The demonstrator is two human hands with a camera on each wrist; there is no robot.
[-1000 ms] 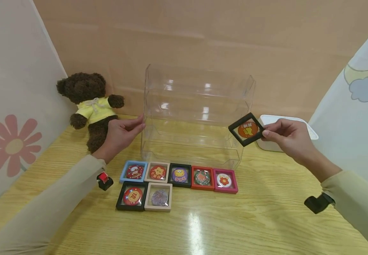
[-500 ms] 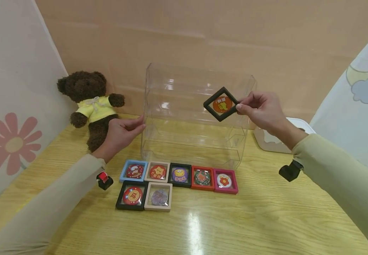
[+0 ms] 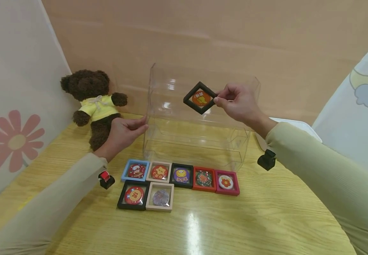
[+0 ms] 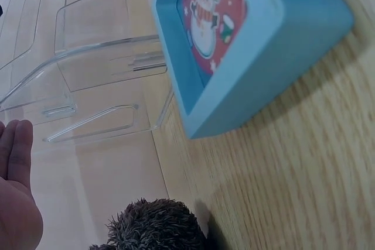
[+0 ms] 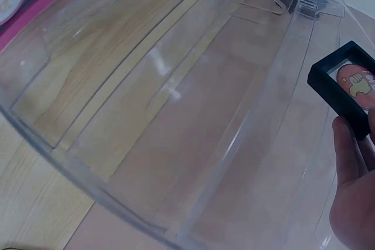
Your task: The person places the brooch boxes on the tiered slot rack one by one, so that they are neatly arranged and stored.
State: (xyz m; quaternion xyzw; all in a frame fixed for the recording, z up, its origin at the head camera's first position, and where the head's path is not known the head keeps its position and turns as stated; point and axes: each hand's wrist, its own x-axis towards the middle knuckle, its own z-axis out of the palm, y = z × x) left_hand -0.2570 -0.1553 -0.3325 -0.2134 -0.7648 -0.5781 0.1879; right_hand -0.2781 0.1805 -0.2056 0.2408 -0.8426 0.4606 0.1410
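Note:
My right hand (image 3: 239, 102) pinches one corner of a small black display frame (image 3: 187, 100) between thumb and fingers. The frame stands on its corner like a diamond and holds a red-orange badge with a yellow thumbs-up. It is held before the upper part of a clear acrylic tiered rack (image 3: 196, 150). At the rack's left side is my left hand (image 3: 124, 132), its fingertips touching or very near the side panel. The left wrist view shows those fingers (image 4: 20, 150) straight. In the right wrist view, the black frame (image 5: 334, 83) is above the rack's tiers (image 5: 193, 127).
Before the rack, several badge frames lie in two rows, including a light blue one (image 3: 136, 170), a pink one (image 3: 227, 182) and a black one (image 3: 133, 195). A brown teddy bear (image 3: 97, 106) sits at left. Behind my right arm is a white container (image 3: 298, 125).
My right hand has carried the black frame leftward and up, from beside the rack's right edge to before its upper tiers. My left hand has stayed at the rack's left side.

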